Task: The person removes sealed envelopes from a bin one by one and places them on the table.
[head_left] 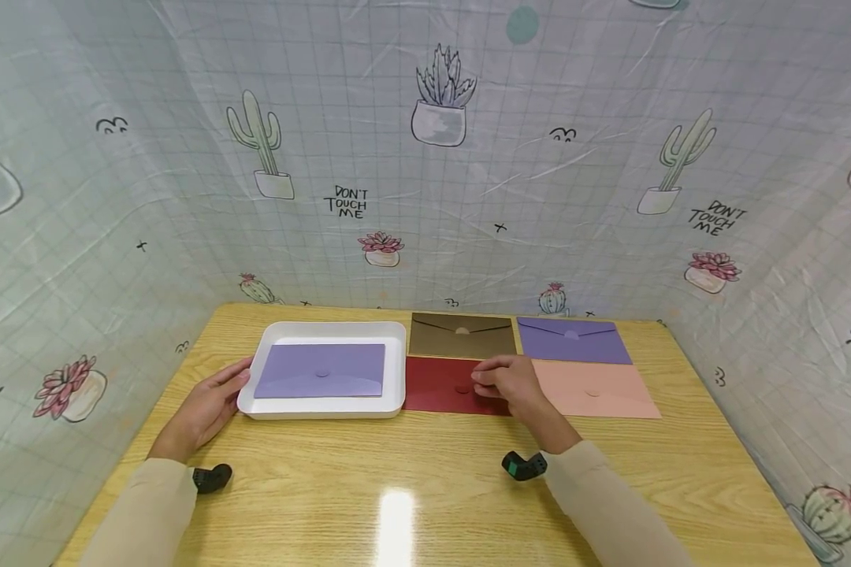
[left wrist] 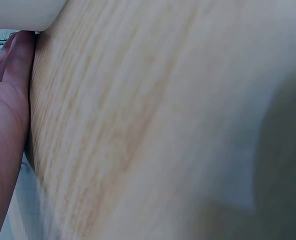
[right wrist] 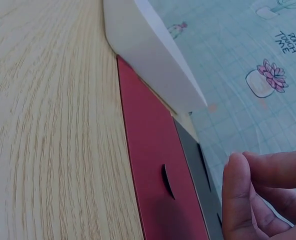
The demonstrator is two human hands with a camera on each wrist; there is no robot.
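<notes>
At the left side of a white tray, my left hand lies with fairly straight fingers against the tray's edge. In the left wrist view this hand reaches under the tray's corner. A purple envelope lies in the tray. My right hand hovers over a red envelope on the table. Its curled fingers and thumb meet at the tips with nothing visible between them, as the right wrist view shows the hand apart from the red envelope.
Behind the red envelope lies a brown one. To the right are another purple envelope and a pink one. All rest on a wooden table, with a cactus-print curtain around its back and sides.
</notes>
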